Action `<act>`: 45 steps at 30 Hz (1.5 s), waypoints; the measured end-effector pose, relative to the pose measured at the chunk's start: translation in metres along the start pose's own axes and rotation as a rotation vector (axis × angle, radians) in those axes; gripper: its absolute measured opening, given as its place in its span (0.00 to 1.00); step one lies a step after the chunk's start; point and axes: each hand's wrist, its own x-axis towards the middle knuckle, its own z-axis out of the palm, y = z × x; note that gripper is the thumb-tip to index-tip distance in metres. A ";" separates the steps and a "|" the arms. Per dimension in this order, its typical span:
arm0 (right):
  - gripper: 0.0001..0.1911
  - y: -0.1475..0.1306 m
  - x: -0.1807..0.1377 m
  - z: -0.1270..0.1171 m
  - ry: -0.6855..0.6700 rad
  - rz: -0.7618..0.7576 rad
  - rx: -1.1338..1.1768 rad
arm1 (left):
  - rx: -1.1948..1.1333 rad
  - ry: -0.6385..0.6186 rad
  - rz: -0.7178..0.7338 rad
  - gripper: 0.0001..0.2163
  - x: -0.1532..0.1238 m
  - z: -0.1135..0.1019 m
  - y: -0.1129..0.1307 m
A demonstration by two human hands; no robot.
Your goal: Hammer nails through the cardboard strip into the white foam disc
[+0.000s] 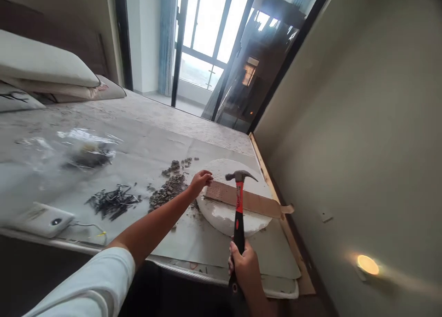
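Note:
My right hand [243, 266] is closed around the black grip of a claw hammer [239, 202] with a red shaft. Its steel head hovers just above a brown strip [255, 202] studded with small tacks. The strip lies across a round white foam disc [226, 218] on the bed. My left hand [200, 180] reaches out to the strip's left end with fingers pinched together; what they pinch is too small to make out.
Piles of small tacks [169, 188] and dark nails [112, 201] lie on the paper sheet [145, 151] covering the bed. A clear plastic bag [88, 149] and a white power bank [43, 219] sit left. Pillows [44, 66] at far left; a wall [362, 123] close on the right.

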 end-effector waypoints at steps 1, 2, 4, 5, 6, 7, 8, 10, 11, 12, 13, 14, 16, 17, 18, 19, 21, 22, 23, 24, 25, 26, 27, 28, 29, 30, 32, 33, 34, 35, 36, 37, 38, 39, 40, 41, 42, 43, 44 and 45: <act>0.19 0.002 -0.004 0.002 0.039 -0.025 0.014 | 0.033 0.037 0.028 0.10 -0.014 -0.019 0.005; 0.19 0.004 -0.007 0.003 0.076 -0.056 0.031 | 0.080 0.098 0.055 0.10 -0.029 -0.040 0.009; 0.15 0.007 -0.010 0.004 0.087 -0.095 0.114 | 0.233 0.233 0.082 0.09 -0.063 -0.084 0.012; 0.14 0.008 -0.010 0.003 0.023 -0.077 0.190 | 0.333 0.295 0.067 0.10 -0.081 -0.105 0.013; 0.14 0.009 -0.009 0.002 -0.049 -0.033 0.268 | 0.463 0.342 0.040 0.10 -0.097 -0.124 0.012; 0.14 0.010 -0.008 0.000 -0.108 0.010 0.331 | 0.620 0.373 0.015 0.10 -0.112 -0.141 0.010; 0.14 0.011 -0.008 -0.001 -0.134 0.048 0.377 | 0.798 0.367 0.006 0.10 -0.125 -0.154 0.008; 0.14 0.015 -0.006 -0.004 -0.131 0.095 0.409 | 1.105 0.271 -0.017 0.08 -0.144 -0.172 0.002; 0.14 0.017 -0.005 -0.005 -0.117 0.109 0.406 | 1.219 0.205 -0.032 0.07 -0.150 -0.176 -0.001; 0.14 0.018 -0.005 -0.006 -0.116 0.123 0.399 | 1.304 0.149 -0.053 0.07 -0.154 -0.177 -0.005; 0.14 0.019 -0.005 -0.006 -0.123 0.137 0.394 | 1.365 0.109 -0.082 0.06 -0.156 -0.177 -0.010; 0.15 0.020 -0.005 -0.006 -0.133 0.148 0.391 | 1.407 0.090 -0.114 0.06 -0.157 -0.175 -0.014; 0.14 0.019 -0.006 -0.006 -0.159 0.157 0.396 | 1.441 0.104 -0.190 0.05 -0.154 -0.170 -0.023; 0.14 0.018 -0.006 -0.006 -0.169 0.155 0.400 | 1.435 0.127 -0.231 0.05 -0.151 -0.167 -0.026; 0.14 0.017 -0.005 -0.006 -0.173 0.150 0.402 | 1.420 0.150 -0.266 0.03 -0.148 -0.165 -0.029; 0.13 0.016 -0.004 -0.007 -0.172 0.146 0.399 | 1.401 0.169 -0.293 0.02 -0.144 -0.163 -0.031; 0.13 0.016 -0.002 -0.008 -0.167 0.141 0.378 | 1.378 0.190 -0.319 0.02 -0.135 -0.161 -0.030; 0.13 0.016 0.000 -0.009 -0.167 0.137 0.362 | 1.383 0.190 -0.315 0.03 -0.131 -0.160 -0.028; 0.13 0.017 0.003 -0.010 -0.163 0.130 0.344 | 1.388 0.192 -0.301 0.03 -0.127 -0.160 -0.024; 0.13 0.018 0.005 -0.012 -0.160 0.122 0.327 | 1.377 0.202 -0.287 0.03 -0.123 -0.159 -0.019; 0.12 0.019 0.008 -0.013 -0.157 0.115 0.315 | 1.342 0.207 -0.273 0.03 -0.119 -0.157 -0.013; 0.12 0.020 0.010 -0.015 -0.154 0.111 0.306 | 1.278 0.206 -0.261 0.04 -0.116 -0.154 -0.007; 0.12 0.020 0.012 -0.017 -0.151 0.107 0.301 | 1.191 0.197 -0.251 0.05 -0.113 -0.150 0.000; 0.11 0.020 0.014 -0.019 -0.149 0.105 0.301 | 1.088 0.181 -0.242 0.06 -0.110 -0.144 0.008; 0.11 0.019 0.015 -0.020 -0.147 0.100 0.305 | 0.980 0.160 -0.233 0.09 -0.107 -0.135 0.015; 0.11 0.018 0.016 -0.022 -0.144 0.094 0.314 | 0.883 0.139 -0.220 0.11 -0.104 -0.125 0.022; 0.11 0.015 0.018 -0.025 -0.138 0.091 0.337 | 0.715 0.115 -0.186 0.16 -0.094 -0.099 0.033; 0.11 0.013 0.019 -0.026 -0.138 0.094 0.353 | 0.645 0.107 -0.170 0.19 -0.089 -0.084 0.037; 0.11 0.011 0.019 -0.027 -0.139 0.099 0.370 | 0.584 0.098 -0.158 0.20 -0.082 -0.069 0.040; 0.11 0.009 0.020 -0.028 -0.138 0.104 0.389 | 0.532 0.086 -0.157 0.21 -0.075 -0.053 0.041; 0.11 0.008 0.021 -0.029 -0.136 0.107 0.410 | 0.483 0.072 -0.158 0.21 -0.067 -0.037 0.041; 0.12 0.006 0.022 -0.030 -0.130 0.106 0.431 | 0.439 0.057 -0.160 0.21 -0.059 -0.022 0.040; 0.12 0.005 0.023 -0.031 -0.122 0.105 0.450 | 0.406 0.036 -0.160 0.21 -0.051 -0.007 0.037; 0.12 0.004 0.024 -0.032 -0.114 0.107 0.465 | 0.385 0.016 -0.159 0.20 -0.044 0.007 0.034; 0.12 0.003 0.025 -0.033 -0.107 0.113 0.474 | 0.371 -0.006 -0.162 0.20 -0.036 0.021 0.030; 0.12 0.002 0.027 -0.034 -0.101 0.123 0.478 | 0.366 -0.029 -0.170 0.19 -0.029 0.034 0.025; 0.12 0.002 0.028 -0.036 -0.095 0.133 0.479 | 0.371 -0.052 -0.182 0.18 -0.022 0.045 0.020; 0.12 0.002 0.029 -0.037 -0.093 0.141 0.481 | 0.383 -0.074 -0.195 0.17 -0.015 0.056 0.015; 0.12 0.003 0.031 -0.038 -0.091 0.149 0.483 | 0.399 -0.096 -0.210 0.15 -0.009 0.065 0.009; 0.12 0.003 0.033 -0.039 -0.088 0.156 0.484 | 0.411 -0.119 -0.222 0.14 -0.003 0.073 0.004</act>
